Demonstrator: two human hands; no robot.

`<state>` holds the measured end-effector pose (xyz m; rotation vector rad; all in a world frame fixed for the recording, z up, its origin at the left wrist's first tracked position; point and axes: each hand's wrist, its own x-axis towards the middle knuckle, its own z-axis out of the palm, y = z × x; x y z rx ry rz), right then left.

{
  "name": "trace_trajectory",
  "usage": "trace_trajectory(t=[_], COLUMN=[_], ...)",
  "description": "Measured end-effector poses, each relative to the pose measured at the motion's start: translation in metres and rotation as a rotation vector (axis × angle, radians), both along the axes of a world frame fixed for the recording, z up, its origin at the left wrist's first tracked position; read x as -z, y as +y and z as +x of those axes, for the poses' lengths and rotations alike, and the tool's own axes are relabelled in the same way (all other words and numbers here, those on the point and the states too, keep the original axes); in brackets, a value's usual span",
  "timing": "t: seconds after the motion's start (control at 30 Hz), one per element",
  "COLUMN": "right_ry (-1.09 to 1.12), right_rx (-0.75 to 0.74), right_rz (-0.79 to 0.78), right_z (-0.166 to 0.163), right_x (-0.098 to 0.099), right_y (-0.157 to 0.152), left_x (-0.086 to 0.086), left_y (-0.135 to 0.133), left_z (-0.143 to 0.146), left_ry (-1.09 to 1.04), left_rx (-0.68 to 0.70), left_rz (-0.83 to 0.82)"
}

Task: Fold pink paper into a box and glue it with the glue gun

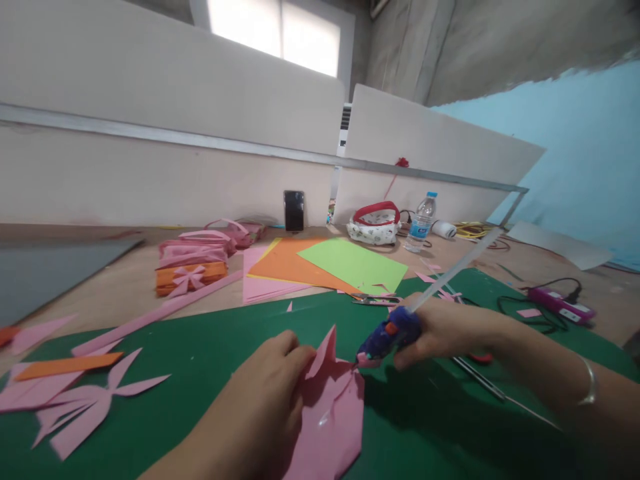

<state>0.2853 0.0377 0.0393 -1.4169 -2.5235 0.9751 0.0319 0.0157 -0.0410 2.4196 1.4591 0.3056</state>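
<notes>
My right hand [440,330] is wrapped round a blue hot glue gun [387,337] with a clear glue stick [457,267] poking out of its back. The nozzle touches the pinched middle of a folded pink paper piece [333,407] lying on the green cutting mat [210,353]. My left hand [273,393] presses down on the left side of that pink paper, fingers curled over its edge. A silver bangle sits on my right wrist.
Pink paper cut-outs [75,407] and an orange strip [67,365] lie left on the mat. Behind are orange and green sheets [350,263], a stack of pink bows [193,263], scissors [373,300], a phone [293,210], a water bottle [421,223], a pouch [375,227], a power strip [560,303].
</notes>
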Motion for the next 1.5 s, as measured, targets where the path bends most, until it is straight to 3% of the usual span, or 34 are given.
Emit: trace_trajectory(t=[0.07,0.13,0.2,0.27,0.33,0.5,0.7,0.9,1.2,1.5], right_ry=[0.132,0.314,0.511,0.591,0.527,0.355,0.321,0.294,0.225,0.196], right_rx=[0.17,0.395,0.482,0.401,0.306,0.309,0.331,0.235,0.247,0.273], right_rz=[-0.021,0.054,0.076,-0.045,-0.137,0.044,0.048,0.078,0.139,0.144], right_z=[0.003,0.0,-0.01,-0.022,-0.031,-0.027,-0.018,-0.021,-0.017,-0.016], right_x=[-0.011,-0.017,-0.014,-0.004,0.008,0.024,0.024,0.023,0.027,0.028], right_y=[0.002,0.005,0.009,0.013,0.014,0.017,0.026,0.02,0.02,0.02], left_x=[0.001,0.001,0.0,-0.001,-0.003,-0.005,-0.004,0.003,-0.002,0.002], left_y=[0.001,0.001,0.001,0.0,-0.001,-0.003,-0.003,-0.003,0.003,0.008], left_z=[0.001,0.002,0.002,0.002,0.001,0.0,0.001,0.008,0.014,0.017], left_ry=[0.013,0.025,0.03,0.046,0.061,0.044,0.046,0.073,0.063,0.08], left_rx=[-0.009,-0.016,-0.012,-0.006,-0.007,0.023,0.084,0.075,0.046,0.018], left_rz=[-0.003,-0.011,-0.022,-0.032,-0.036,-0.004,0.054,0.107,-0.044,-0.038])
